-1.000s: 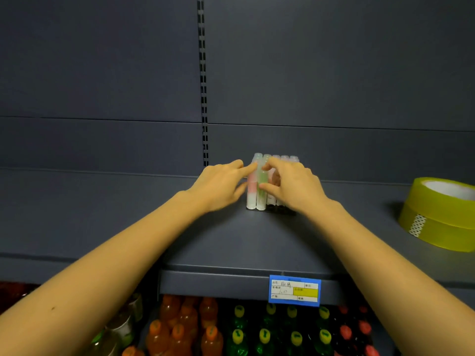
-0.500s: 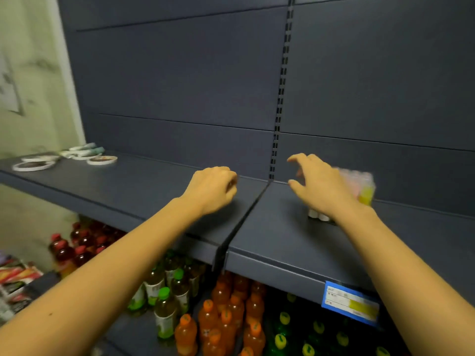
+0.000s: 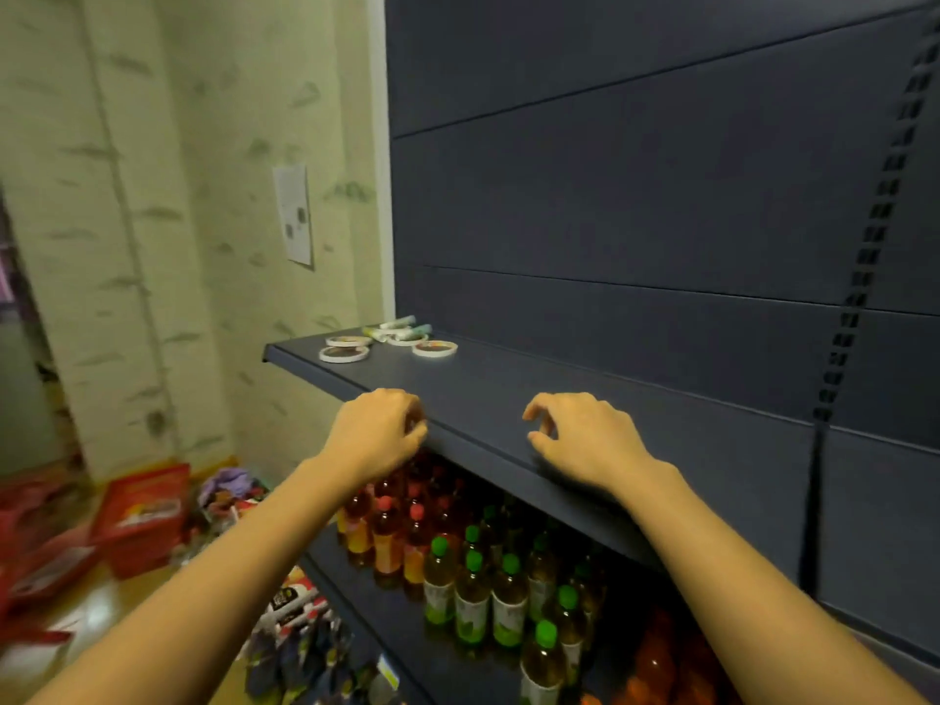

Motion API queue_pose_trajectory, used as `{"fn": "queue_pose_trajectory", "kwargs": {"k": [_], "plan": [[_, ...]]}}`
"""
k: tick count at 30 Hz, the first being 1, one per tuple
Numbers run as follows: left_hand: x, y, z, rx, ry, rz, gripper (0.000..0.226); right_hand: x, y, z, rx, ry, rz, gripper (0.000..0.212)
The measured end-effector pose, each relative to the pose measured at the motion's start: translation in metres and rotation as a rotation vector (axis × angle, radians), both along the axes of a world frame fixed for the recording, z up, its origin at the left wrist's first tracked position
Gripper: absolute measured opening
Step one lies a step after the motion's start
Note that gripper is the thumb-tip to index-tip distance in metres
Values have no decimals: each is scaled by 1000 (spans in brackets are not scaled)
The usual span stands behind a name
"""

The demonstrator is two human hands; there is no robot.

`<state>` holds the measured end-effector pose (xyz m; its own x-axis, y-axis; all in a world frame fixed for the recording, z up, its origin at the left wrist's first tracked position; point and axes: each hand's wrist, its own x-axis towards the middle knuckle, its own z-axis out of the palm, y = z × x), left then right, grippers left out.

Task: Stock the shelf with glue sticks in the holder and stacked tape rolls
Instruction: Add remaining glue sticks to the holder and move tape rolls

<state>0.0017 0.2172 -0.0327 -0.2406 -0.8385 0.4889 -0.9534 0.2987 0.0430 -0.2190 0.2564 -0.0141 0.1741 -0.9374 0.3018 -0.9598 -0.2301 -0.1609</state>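
- Head camera looks along the dark shelf [image 3: 508, 394] toward its left end, with both hands out over the front edge.
- Left hand [image 3: 379, 432] hangs at the lip, fingers curled in under the palm, nothing showing in them.
- Right hand [image 3: 585, 440] hovers just above the board, fingers loosely bent, thumb apart, gripping nothing.
- And there's the stock: loose tape rolls [image 3: 344, 354] lying flat, side by side and unstacked, at the far left end. A few glue sticks [image 3: 402, 324] lie on their sides just behind them, near the back panel.
- The holder is out of frame, so I can't say how full it is.
- My read: both hands are empty and aimed left because that pile is next. The rolls need stacking and the sticks need standing up.
- Drinks bottles [image 3: 473, 592] fill the tier below.
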Motion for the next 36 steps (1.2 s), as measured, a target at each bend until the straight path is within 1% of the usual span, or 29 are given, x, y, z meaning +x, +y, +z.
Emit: {"fn": "queue_pose_trajectory", "kwargs": {"k": [5,9,15,20,25,30,33,36], "plan": [[95,-37,-1,18,26,41,24,84,-50,-4,34,0,-16,25],[164,-64,-4,-10,36,54,24,143,-88,-3,30,-38,-49,23],[237,-107,-12,101,78,56,27,210,-133,-3,77,-47,-75,23],[259,-151,-22,116,186,40,27,234,-171,-9,112,-32,-92,23],[261,-199,-32,137,149,13,28,242,-230,-8,152,-35,-137,24],[275,-259,-21,117,177,21,31,254,-302,-4,166,-13,-135,32],[281,-298,-7,153,163,58,31,259,-337,-1,165,-5,-165,33],[280,-336,3,199,219,83,34,262,-362,-3,151,13,-187,30]]}}
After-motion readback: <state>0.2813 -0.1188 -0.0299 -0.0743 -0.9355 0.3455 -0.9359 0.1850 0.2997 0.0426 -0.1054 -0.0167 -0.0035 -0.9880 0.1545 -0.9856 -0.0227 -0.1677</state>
